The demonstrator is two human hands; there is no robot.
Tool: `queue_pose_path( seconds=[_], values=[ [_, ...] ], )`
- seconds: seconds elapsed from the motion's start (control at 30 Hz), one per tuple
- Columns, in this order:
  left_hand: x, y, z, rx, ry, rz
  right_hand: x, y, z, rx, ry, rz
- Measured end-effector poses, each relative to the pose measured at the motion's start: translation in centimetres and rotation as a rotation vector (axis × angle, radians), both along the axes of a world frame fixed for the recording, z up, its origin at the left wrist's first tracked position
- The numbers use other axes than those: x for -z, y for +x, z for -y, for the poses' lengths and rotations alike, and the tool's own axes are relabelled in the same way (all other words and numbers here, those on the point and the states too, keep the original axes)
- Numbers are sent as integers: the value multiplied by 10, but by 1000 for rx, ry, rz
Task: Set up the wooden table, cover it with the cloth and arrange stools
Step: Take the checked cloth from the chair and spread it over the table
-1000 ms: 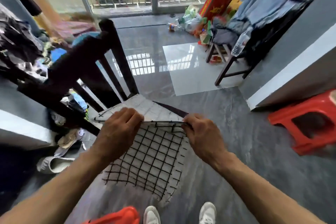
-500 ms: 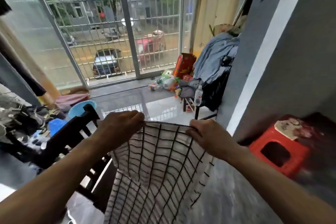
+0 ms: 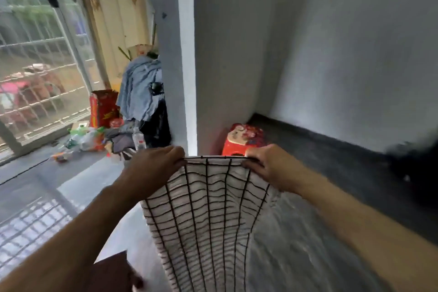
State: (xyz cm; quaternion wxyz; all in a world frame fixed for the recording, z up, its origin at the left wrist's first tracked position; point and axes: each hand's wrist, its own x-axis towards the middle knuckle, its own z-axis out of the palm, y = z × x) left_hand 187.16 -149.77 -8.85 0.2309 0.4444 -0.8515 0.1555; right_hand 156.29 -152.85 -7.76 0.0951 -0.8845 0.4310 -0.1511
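Holding the cloth (image 3: 208, 218) up in front of you, you have both arms stretched forward and slightly bent, forearms coming in from the lower corners of the view. Your left hand (image 3: 155, 165) has its grip closed on the cloth's top left corner, fingers curled over the hem with the knuckles facing you. Your right hand (image 3: 269, 163) pinches the top right corner in the same way, fingers folded over the edge and thumb hidden behind the fabric. Between the two hands the top hem runs nearly level and fairly taut. The cloth, white with a black grid, hangs down from your grip toward the floor (image 3: 296, 256), its lower part leaving the bottom of the view.

Beyond the top hem, a red stool (image 3: 244, 140) stands on the floor against the grey wall (image 3: 331, 54), just beside the white-edged wall corner (image 3: 187, 66). A dark wooden piece (image 3: 113, 272) shows at the bottom edge under your left forearm; you cannot tell what it belongs to.
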Motion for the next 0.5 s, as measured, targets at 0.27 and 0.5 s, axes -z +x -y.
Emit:
queue_pose_path(
  seconds=[0.27, 0.5],
  values=[
    [20, -143, 5, 327, -31, -38, 1, -121, -132, 448, 62, -13],
    [18, -269, -41, 645, -17, -43, -2, -212, -255, 764, 39, 26]
  ],
)
